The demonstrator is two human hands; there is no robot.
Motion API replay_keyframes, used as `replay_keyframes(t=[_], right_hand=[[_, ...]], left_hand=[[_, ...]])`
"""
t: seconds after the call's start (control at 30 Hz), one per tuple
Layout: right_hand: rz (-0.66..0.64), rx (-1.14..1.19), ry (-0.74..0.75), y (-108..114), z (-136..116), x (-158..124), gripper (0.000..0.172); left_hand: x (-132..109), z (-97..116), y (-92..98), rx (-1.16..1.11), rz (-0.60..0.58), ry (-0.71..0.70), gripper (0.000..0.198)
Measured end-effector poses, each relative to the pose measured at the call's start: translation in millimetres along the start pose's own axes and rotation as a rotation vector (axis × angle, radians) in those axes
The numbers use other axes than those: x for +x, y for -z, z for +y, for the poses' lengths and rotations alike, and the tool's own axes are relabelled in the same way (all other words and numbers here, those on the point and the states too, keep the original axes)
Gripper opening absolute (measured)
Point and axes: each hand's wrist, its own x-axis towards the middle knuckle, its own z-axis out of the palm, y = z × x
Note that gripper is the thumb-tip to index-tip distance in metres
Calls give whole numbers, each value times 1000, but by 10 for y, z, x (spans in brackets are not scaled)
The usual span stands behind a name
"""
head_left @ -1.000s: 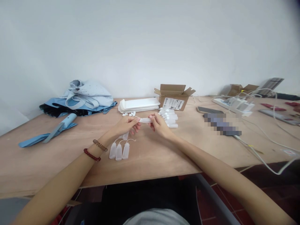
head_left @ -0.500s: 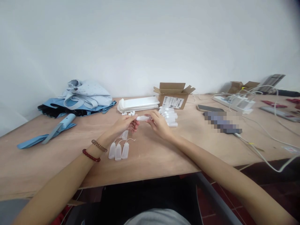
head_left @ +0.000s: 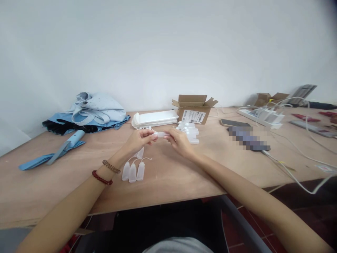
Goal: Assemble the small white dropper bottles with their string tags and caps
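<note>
A small translucent squeeze bottle lies sideways between my hands, above the table. My right hand is closed around its body. At the neck end, my left hand pinches a small white part, mostly covered by the fingers. Close to my left wrist lie several similar bottles with thin bent white spout tubes, one of them partly behind the others. Beyond my right hand is a cluster of more translucent bottles, partly hidden by it. Small white pieces show just behind my left hand.
White flat packets and an open cardboard box stand at the back. A blue folded umbrella and pale cloth bag lie left. On the right are a dark phone, a power strip and loose white cables.
My left fingers have shifted their grip and now close over the neck end of the bottle. My right hand keeps hold of the body, nearly in place.
</note>
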Motion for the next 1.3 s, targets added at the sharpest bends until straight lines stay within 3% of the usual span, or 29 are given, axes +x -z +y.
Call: replay_keyframes(t=[0.13,0.2,0.47,0.63,0.83,1.0,1.13,1.3], right_hand=[[8,5,10,-11,-20,4,19],[16,8,7,-10,-29,4,19],[7,-10,35,35,-19,3,21],[-25,-44,39,50,-37,-9,22],[-89,-31,20,40,-94,-4,27],[-113,25,-66,81,-152,6,26],[-146,235,-229,134,-167,37,24],[-323,895,-554,191,-133,79,38]], left_hand=[[3,12,-10,-27,-32,160,46],[10,7,-16,-46,-52,173,46],[-56,69,-23,55,-6,-112,29],[-61,111,-21,75,-5,-100,28],[-26,104,2,116,-50,-23,44],[-78,104,-55,266,21,-131,45],[-136,155,-105,496,126,-320,37],[-180,248,-116,672,129,-489,33]])
